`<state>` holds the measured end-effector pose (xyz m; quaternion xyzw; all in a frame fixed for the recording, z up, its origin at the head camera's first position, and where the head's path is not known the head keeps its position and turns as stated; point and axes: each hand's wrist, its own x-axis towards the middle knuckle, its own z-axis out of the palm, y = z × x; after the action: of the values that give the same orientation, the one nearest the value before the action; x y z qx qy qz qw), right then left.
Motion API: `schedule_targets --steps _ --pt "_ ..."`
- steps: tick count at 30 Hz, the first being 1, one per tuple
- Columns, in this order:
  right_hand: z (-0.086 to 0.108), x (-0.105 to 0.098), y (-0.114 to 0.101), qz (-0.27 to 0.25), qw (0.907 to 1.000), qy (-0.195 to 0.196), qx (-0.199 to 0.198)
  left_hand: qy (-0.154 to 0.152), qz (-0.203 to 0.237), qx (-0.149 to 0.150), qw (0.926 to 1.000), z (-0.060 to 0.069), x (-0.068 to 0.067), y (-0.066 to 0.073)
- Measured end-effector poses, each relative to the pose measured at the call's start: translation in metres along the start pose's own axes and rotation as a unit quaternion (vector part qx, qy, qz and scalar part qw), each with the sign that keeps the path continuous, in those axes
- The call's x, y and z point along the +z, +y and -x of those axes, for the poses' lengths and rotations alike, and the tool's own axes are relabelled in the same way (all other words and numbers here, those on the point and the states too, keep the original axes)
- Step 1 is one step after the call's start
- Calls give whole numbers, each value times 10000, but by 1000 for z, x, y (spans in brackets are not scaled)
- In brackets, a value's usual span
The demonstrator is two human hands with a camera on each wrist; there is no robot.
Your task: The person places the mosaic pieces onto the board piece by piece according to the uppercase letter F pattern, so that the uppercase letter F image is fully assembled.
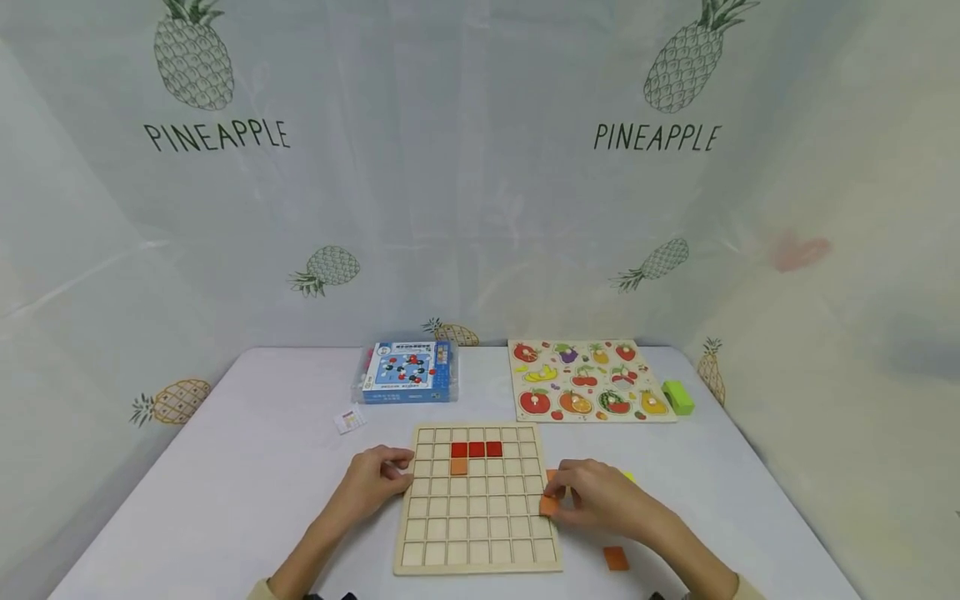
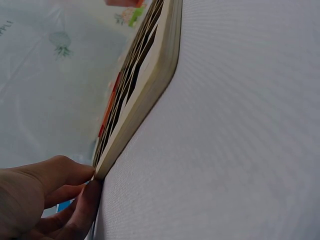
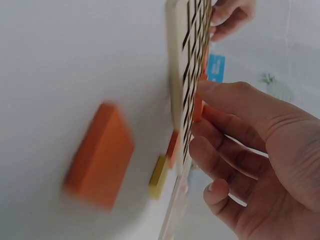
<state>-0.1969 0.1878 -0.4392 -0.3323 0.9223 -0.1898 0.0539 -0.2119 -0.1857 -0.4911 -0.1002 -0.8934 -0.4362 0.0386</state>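
Head view: an orange tile is pinched by the right hand at the right edge of the board; the left edge is held by the left hand, well apart. Three red tiles are set in the board's far part, with one orange square placed just nearer. Loose tiles are scattered right, on the worktop. Farther off, a box is set left, a fruit puzzle right.

Square pale-wood grid board, one. Flat red square tiles, three. Flat orange square tiles, four showing. Flat yellow tile, one. Blue-and-white printed box, one. Wooden fruit-puzzle board, one. Bright green block, one. Small white printed card, one.
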Motion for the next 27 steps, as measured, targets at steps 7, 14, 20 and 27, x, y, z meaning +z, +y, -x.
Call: schedule_targets --steps 7,14,20,27 --pt "-26 4 -18 72 9997 86 -197 40 -48 -51 10000 -1 -1 4" --pt "-52 11 -31 149 9992 2 -375 42 -107 -66 9999 -4 -1 6" --pt "-68 18 -41 224 9988 -47 -442 21 -26 -33 10000 -1 -1 5" --pt "-86 24 -50 295 9982 -46 -521 -9 -25 -66 10000 -1 -1 2"
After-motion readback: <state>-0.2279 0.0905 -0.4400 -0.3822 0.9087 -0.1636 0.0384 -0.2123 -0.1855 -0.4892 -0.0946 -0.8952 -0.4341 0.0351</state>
